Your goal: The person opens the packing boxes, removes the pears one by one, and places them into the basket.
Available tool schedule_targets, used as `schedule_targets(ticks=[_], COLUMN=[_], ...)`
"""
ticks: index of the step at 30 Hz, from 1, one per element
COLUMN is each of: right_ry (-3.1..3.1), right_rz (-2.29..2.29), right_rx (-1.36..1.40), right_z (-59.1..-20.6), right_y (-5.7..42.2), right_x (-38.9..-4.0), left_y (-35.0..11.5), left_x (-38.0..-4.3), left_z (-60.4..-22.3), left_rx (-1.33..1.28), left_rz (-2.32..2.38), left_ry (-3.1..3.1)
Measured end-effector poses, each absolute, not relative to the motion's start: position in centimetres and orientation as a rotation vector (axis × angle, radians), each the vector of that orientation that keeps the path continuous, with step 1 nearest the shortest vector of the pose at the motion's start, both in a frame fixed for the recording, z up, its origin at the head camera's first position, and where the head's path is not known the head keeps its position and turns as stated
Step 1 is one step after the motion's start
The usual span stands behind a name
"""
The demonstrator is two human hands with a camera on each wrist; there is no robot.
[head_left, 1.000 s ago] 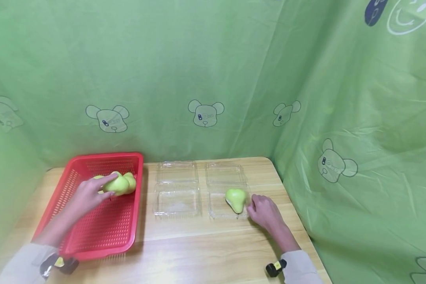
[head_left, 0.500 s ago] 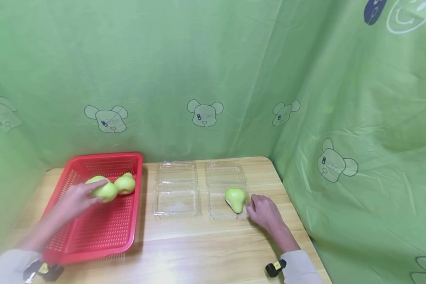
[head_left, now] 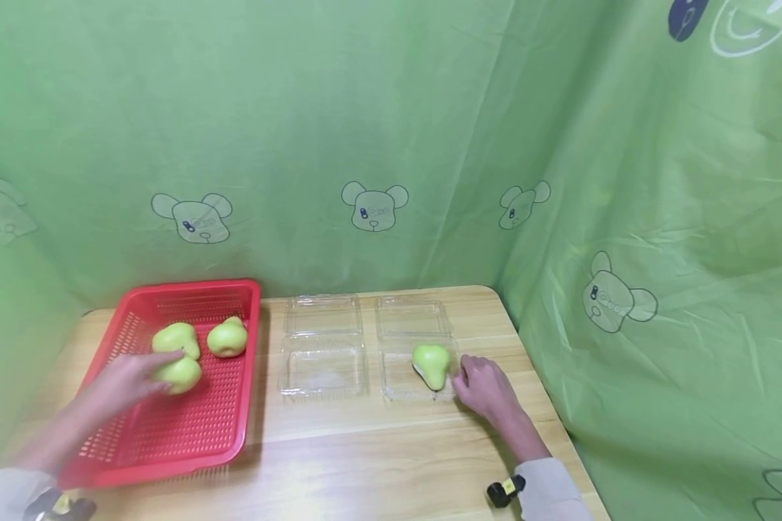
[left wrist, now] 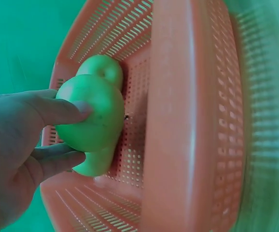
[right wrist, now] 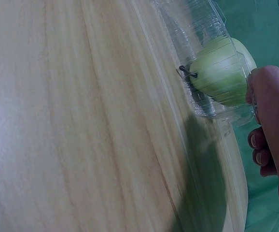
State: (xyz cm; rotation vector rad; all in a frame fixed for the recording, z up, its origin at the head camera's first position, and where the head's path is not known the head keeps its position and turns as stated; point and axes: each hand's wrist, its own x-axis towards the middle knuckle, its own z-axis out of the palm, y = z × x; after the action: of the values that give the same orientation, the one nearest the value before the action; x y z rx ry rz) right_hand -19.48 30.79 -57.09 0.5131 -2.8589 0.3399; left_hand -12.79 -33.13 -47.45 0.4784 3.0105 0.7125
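Over the red basket (head_left: 189, 443), my left hand (head_left: 125, 378) grips a green pear (head_left: 181, 375) between thumb and fingers. In the left wrist view the held pear (left wrist: 93, 113) overlaps the others behind it. A second pear (head_left: 176, 337) lies just beyond it, and a third pear (head_left: 228, 338) is by the basket's right wall. My right hand (head_left: 485, 387) pinches the right rim of an opened clear plastic clamshell (head_left: 396, 376). One pear (head_left: 432, 364) lies inside that clamshell; its dark stem shows in the right wrist view, where my other fingers (right wrist: 259, 145) are curled.
Another clear clamshell (head_left: 324, 370), lid laid back, stands between the basket and the right one. All rest on a wooden table (head_left: 365, 456). A green curtain (head_left: 287, 130) with bear faces hangs behind the table and along its sides.
My left hand has moved left and toward me inside the basket with the pear, drawing away from the other two, which now show more fully. My right hand has stayed at the clamshell's rim.
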Motion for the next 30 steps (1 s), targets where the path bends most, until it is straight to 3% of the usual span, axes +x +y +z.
schedule_targets(ticks=[30], right_ry=[-2.808], right_rz=[0.363], right_rx=[0.535], right_z=[-57.1], right_y=[30.8], right_x=[-19.4], left_y=[-33.9], left_x=[-13.6], left_z=[-49.3], left_rx=[0.585], left_rz=[0.481], left_ry=[3.034])
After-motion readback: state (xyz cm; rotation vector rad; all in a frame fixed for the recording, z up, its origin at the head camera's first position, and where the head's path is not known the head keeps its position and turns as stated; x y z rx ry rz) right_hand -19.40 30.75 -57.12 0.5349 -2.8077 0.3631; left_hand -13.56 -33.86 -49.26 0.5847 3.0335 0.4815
